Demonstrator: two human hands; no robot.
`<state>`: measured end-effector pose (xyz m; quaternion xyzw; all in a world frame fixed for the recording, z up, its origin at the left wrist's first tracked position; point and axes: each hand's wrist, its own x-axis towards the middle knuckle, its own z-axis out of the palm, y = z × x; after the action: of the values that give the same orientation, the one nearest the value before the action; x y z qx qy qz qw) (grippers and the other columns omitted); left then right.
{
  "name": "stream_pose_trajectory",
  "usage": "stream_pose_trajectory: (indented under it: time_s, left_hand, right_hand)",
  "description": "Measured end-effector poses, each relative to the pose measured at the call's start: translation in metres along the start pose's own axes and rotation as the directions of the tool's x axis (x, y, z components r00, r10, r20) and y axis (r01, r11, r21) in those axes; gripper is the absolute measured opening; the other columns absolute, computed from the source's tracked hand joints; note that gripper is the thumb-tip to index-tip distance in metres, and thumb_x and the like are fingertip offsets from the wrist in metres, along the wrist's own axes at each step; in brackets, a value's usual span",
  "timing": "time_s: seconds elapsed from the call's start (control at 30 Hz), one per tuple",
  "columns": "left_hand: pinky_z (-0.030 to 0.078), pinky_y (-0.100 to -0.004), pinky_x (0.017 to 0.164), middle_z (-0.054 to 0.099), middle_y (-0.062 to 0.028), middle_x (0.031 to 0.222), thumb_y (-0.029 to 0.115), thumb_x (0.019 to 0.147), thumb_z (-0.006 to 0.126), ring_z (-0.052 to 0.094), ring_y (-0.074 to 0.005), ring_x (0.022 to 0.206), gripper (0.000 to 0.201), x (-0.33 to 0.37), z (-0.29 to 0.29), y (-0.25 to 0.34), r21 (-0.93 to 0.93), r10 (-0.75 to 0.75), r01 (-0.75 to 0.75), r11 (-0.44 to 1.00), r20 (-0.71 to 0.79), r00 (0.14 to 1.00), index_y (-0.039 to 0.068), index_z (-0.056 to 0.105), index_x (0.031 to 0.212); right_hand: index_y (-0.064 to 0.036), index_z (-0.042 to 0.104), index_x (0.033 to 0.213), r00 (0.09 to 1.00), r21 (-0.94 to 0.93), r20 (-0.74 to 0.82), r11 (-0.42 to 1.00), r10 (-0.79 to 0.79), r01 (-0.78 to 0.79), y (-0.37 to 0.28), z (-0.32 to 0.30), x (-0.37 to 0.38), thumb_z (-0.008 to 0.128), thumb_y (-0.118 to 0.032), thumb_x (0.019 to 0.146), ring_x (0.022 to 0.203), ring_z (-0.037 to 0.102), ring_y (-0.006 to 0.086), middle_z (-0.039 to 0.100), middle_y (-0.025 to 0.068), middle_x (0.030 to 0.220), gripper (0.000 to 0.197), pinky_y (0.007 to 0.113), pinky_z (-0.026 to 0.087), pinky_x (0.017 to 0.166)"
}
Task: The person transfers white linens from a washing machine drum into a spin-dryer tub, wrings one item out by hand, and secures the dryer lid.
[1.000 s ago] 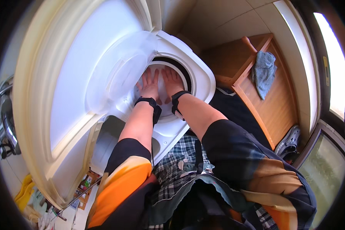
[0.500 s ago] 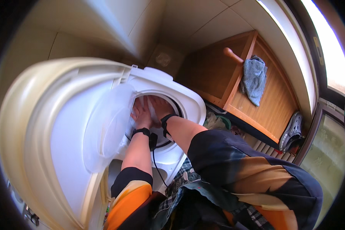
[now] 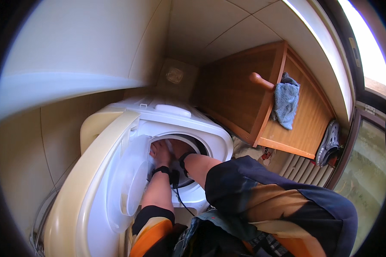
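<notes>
Both my hands reach down through the round opening of a white spin tub (image 3: 186,136) in a washing machine. My left hand (image 3: 161,153) is inside near the left rim, back of the hand up, its fingers partly spread and pointing down. Close beside it, my right hand (image 3: 181,147) goes deeper, its fingers mostly hidden by the tub's shadow and rim. A narrow whitish thing (image 3: 170,146) shows between the hands; its kind cannot be made out. Black straps circle both wrists, and a black cable hangs from the left one. A translucent inner lid (image 3: 131,182) stands raised left of the opening.
The machine's cream-edged outer lid (image 3: 79,184) is raised at the left. A wooden cabinet (image 3: 240,98) stands at the back right, with a blue-grey cloth (image 3: 286,103) hanging by its round knob (image 3: 261,80). A grey clog (image 3: 328,143) leans beside it. Hoses (image 3: 40,222) run at the lower left.
My view has shifted, so the machine's lid sits lower and more of the wall shows. Both hands remain inside the tub, and the left hand's fingers look less spread.
</notes>
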<state>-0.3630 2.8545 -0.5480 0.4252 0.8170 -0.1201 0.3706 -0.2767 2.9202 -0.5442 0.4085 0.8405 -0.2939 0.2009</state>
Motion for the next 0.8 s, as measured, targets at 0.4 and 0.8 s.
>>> stream_pose_trajectory:
  time_s: [0.4,0.8]
  left_hand:
    - [0.016,-0.0706,0.105,0.028,-0.0231,0.147,0.026,0.075,0.067,0.021,-0.0467,0.136,0.079,0.002,0.04,-0.011,0.101,0.049,-0.042,0.994,-0.067,0.997,0.008,0.031,0.142]
    - [0.014,-0.0732,0.103,0.034,-0.0225,0.143,0.024,0.084,0.054,0.026,-0.046,0.133,0.061,-0.003,0.027,0.002,0.115,0.024,-0.025,0.993,0.009,1.0,0.003,0.036,0.139]
  right_hand:
    - [-0.0126,0.033,0.146,0.999,0.02,-0.014,0.999,0.046,-0.046,-0.008,0.008,-0.002,0.059,-0.023,0.08,0.139,0.032,0.027,0.033,0.0119,0.15,0.072,0.04,0.027,0.114]
    - [-0.0128,0.033,0.145,0.998,0.031,-0.01,0.998,0.058,-0.058,-0.01,0.017,-0.001,0.058,-0.023,0.081,0.138,0.033,0.0269,0.034,0.0113,0.15,0.069,0.041,0.028,0.113]
